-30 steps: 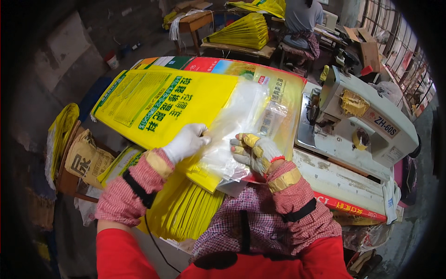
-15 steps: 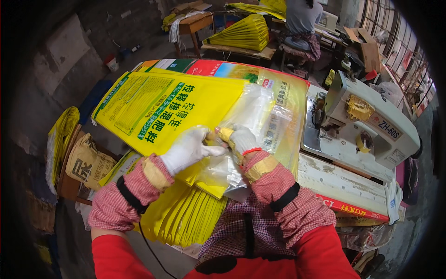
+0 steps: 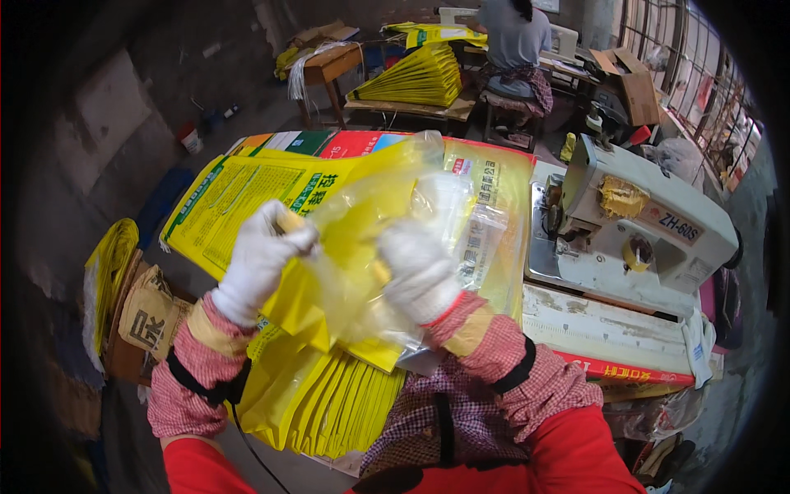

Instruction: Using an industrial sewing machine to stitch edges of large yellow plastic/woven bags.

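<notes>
A clear plastic liner bag point(image 3: 366, 226) is stretched up and spread between my two gloved hands, over the yellow printed sacks. My left hand point(image 3: 265, 257), in a white glove, pinches its left edge, fingers closed. On the other side my right hand point(image 3: 418, 270), also white-gloved and blurred by motion, grips the plastic with its fingers curled. Beneath lies a yellow printed sack point(image 3: 234, 202) with green bands, flat on the table. Below my hands a stack of folded yellow sacks point(image 3: 329, 403) fans out beside my checked apron.
To the right stands a sewing machine point(image 3: 650, 210) on its metal bed. More clear liner point(image 3: 473, 222) lies over the middle of the table. A person point(image 3: 514, 49) sits at the back, near a fanned yellow sack pile point(image 3: 415, 78). A brown woven sack point(image 3: 148, 313) is at left.
My hands have moved apart, the left one going left, drawing the clear liner bag up and open between them. Before, they were close together at the sack's edge.
</notes>
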Available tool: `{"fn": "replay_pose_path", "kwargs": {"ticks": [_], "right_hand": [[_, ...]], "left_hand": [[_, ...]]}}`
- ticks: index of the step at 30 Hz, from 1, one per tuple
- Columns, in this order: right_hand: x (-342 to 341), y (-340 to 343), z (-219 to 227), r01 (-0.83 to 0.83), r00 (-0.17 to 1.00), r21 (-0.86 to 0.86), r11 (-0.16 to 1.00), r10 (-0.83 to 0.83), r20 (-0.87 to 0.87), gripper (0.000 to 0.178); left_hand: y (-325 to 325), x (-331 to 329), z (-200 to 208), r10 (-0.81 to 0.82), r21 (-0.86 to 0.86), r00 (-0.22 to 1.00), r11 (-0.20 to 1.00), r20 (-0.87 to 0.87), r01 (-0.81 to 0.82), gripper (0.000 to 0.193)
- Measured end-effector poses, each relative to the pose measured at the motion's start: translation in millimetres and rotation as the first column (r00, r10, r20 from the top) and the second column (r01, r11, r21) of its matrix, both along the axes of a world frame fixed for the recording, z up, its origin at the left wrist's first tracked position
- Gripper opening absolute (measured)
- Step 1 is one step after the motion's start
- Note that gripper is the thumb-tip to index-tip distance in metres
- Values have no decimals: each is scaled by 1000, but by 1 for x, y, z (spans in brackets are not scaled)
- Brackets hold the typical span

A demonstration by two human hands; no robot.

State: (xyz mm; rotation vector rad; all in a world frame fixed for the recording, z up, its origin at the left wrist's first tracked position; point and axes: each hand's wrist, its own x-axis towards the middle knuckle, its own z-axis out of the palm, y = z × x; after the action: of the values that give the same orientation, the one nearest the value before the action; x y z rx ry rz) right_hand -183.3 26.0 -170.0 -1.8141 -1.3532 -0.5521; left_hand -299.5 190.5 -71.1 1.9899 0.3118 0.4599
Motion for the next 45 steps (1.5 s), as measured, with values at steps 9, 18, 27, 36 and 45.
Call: {"fn": "replay_pose_path", "kwargs": {"ticks": [9,18,27,36,45], "right_hand": [[47,28,-35,88,906,-470,878,-266,-328,28],[18,17,-46,-308,642,675,671,670,-373,49],[-18,-18,31,-272,940,-724,634,12,-342,56],[21,-28,-39,-191,51,215,958,229,-972,63],[37,-20,-49,-94,463,-239,967,-170,-870,53]], "left_hand": [[-62,-79,-39,-742,-227,289,509,-605,830,23],[-124,52,64,-431,489,861,709,-272,509,31],[-147,131,7,-240,820,788,-262,-567,510,13],[-108,137,39,-394,275,530,542,-751,794,24],[-115,151,23,-157,627,666,235,-729,742,50]]}}
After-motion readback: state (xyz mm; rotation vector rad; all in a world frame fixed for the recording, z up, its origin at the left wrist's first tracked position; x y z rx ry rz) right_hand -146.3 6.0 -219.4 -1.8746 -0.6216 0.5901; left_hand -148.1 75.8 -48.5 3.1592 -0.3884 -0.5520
